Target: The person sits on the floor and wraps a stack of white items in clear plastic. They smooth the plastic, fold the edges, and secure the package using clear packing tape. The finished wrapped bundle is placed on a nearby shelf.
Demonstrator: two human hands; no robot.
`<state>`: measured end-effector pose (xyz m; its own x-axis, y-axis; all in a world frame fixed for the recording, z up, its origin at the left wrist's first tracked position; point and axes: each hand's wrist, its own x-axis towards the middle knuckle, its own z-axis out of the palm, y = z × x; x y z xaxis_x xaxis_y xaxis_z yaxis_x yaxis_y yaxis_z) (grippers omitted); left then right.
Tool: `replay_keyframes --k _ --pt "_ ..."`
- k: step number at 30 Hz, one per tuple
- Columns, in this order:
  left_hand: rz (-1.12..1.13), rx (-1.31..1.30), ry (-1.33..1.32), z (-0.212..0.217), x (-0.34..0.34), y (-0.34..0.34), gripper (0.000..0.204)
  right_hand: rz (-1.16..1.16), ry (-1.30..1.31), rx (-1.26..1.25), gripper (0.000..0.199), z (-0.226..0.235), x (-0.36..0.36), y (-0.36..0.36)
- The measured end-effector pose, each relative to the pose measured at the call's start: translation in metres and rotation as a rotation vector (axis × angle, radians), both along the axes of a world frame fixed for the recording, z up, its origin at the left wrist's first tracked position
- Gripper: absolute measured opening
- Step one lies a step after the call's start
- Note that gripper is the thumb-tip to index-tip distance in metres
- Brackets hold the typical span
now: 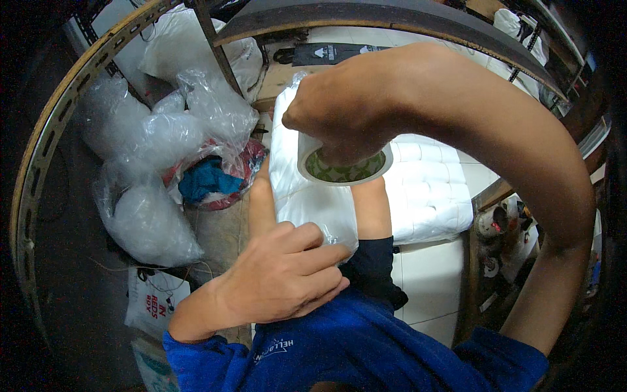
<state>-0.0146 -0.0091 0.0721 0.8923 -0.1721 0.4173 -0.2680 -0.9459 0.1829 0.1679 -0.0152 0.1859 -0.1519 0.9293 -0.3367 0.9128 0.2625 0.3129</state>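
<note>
A white bundle wrapped in clear plastic [307, 196] lies lengthwise on my lap, over my bare knees. My left hand [287, 274] presses flat on its near end, fingers together on the plastic. My right hand [339, 111] grips a roll of tape [346, 171] with a white rim and a green-patterned core, holding it against the bundle's upper part. My right forearm arches over from the right edge. Whether tape is stuck to the plastic is hidden by the hand.
Several clear plastic bags [157, 137] of white stuffing are heaped at the left, with a blue and red cloth [209, 183] among them. A white quilted pad [428, 189] lies on the tiled floor at right. A curved metal rail [52, 124] arcs around the left.
</note>
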Motion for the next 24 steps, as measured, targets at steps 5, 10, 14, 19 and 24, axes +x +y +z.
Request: replay_keyframes --k 5,10,14,19,24 --pt "0.077 0.122 0.065 0.018 -0.006 -0.004 0.025 -0.061 0.023 -0.006 0.029 -0.001 0.002 0.000" --pt "-0.002 0.162 0.149 0.009 -0.005 -0.003 0.017 -0.049 -0.022 -0.018 0.030 -0.004 0.001 0.001" --pt "-0.129 0.282 0.104 -0.003 0.006 -0.001 0.012 -0.080 -0.029 -0.038 0.030 -0.004 -0.001 0.001" --pt "-0.139 0.258 0.035 -0.011 0.010 -0.001 0.014 -0.087 0.003 -0.019 0.030 0.002 0.003 -0.004" --pt "0.067 0.046 -0.143 -0.036 0.000 -0.008 0.024 -0.070 0.025 -0.015 0.029 0.000 0.004 -0.002"
